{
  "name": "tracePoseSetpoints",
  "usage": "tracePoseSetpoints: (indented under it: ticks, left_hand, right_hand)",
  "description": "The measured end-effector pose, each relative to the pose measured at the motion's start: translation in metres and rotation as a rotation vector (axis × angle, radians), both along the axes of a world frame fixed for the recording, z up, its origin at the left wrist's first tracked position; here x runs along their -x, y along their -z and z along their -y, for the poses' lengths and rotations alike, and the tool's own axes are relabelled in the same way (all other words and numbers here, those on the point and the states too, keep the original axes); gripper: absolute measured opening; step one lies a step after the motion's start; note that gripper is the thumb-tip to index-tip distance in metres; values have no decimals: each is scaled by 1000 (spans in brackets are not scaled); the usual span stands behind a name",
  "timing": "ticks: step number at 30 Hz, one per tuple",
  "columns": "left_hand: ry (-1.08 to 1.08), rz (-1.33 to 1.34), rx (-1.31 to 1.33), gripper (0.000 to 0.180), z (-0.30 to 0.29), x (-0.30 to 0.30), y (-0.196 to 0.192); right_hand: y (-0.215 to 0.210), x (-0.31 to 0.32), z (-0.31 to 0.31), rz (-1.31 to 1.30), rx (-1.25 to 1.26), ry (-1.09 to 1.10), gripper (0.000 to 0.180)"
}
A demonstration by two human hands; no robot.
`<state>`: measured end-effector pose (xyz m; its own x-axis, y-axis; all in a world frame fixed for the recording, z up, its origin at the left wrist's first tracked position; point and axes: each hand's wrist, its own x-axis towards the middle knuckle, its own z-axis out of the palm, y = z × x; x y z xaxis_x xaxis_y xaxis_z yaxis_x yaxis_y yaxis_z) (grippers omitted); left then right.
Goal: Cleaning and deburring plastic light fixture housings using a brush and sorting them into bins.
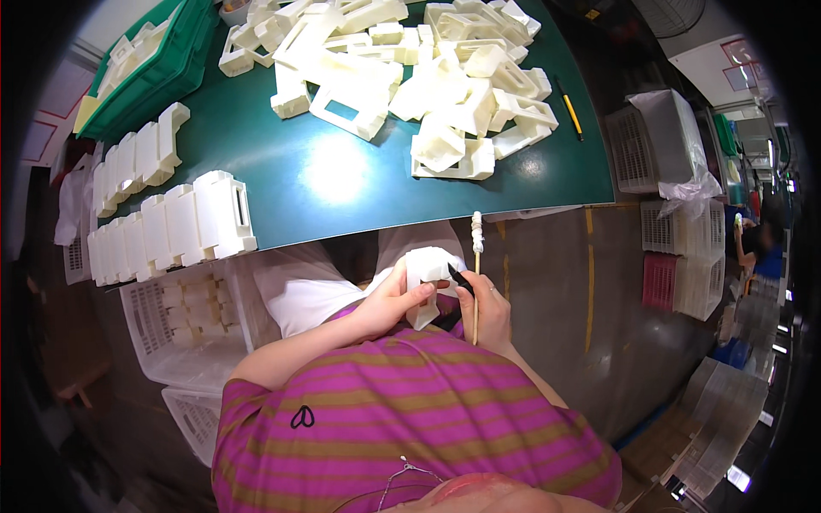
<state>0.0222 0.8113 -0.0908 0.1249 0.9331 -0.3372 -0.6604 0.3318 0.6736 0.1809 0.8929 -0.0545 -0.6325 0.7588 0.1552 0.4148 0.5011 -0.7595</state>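
Observation:
Over my lap, just off the table's front edge, my left hand (386, 303) grips a cream-white molded plastic housing (421, 265) by its left side. Closed around a slim black pointed tool (458, 275), my right hand (490, 313) is on the housing's right side. The tool's tip is at the housing's upper right edge; whether it touches cannot be made out. That same hand also holds a thin wooden stick (477, 239), upright, with white material wrapped around its top end.
A heap of similar housings (445, 85) covers the back of the green table (282, 201). Two rows of housings (171, 218) stand at the left, near a green crate (162, 77). A yellow-black pen (572, 115) lies at right. A white basket (184, 325) sits below left.

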Motion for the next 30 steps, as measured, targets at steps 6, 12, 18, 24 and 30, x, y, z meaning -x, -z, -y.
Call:
tracePoseSetpoints:
  ticks: [6, 12, 18, 24, 30]
  left_hand:
    - [18, -61, 9, 53, 1, 0, -5]
    - [10, -116, -211, 58, 0, 0, 1]
    - [-271, -82, -57, 52, -4, 2, 2]
    - [-401, -320, -18, 51, 5, -2, 10]
    - [-432, -552, -101, 49, 3, 7, 11]
  right_hand:
    - [9, -14, 0, 21, 13, 41, 16]
    - [43, -40, -22, 1, 158, 151, 21]
    - [7, -27, -29, -455, 342, 60, 43]
    - [17, 6, -5, -784, 670, -83, 25]
    - [19, -1, -18, -777, 606, 135, 29]
